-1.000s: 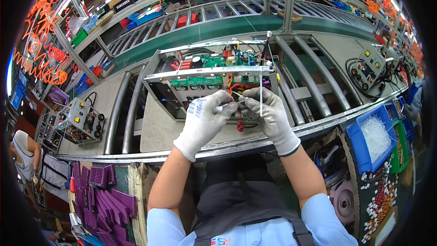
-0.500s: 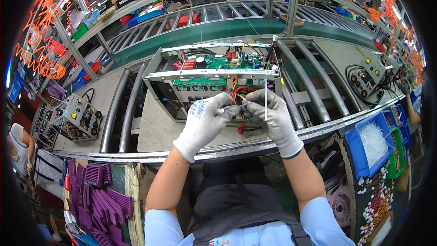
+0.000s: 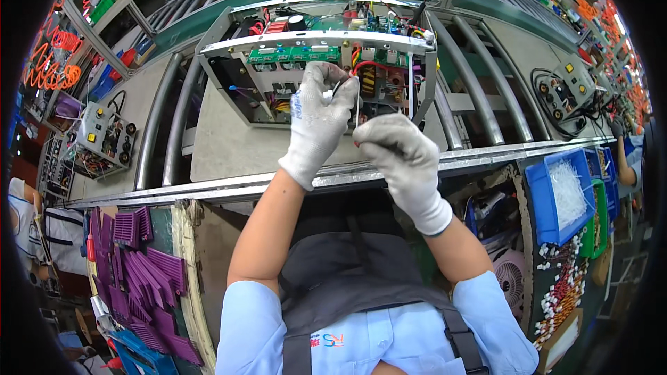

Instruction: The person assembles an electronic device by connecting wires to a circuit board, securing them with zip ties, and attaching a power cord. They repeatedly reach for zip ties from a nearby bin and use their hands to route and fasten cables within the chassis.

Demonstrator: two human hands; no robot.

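Observation:
My left hand [image 3: 321, 114], in a white knit glove with a grey palm, pinches wires at the front of an opened metal chassis [image 3: 319, 40]. Green circuit boards [image 3: 299, 55] and red wires [image 3: 368, 66] show inside the chassis. From the left fingertips a thin white strip [image 3: 358, 107], like a cable tie, runs down to my right hand [image 3: 403, 163]. That gloved hand is closed, lower and nearer to me, with a small red spot at its fingertips. Another white strip [image 3: 410, 87] hangs at the chassis's right side.
The chassis rests on a board [image 3: 229, 156] over a roller conveyor [image 3: 479, 90]. At right are a blue bin [image 3: 549, 219] of white strips, a green bin [image 3: 599, 219] and loose connectors [image 3: 563, 278]. Purple finned parts [image 3: 149, 271] lie at left. Similar units [image 3: 104, 135] stand farther along.
My hands have drawn apart: the left has stayed up at the wires, while the right has come down toward me. The whole view has shifted, with the chassis higher in it.

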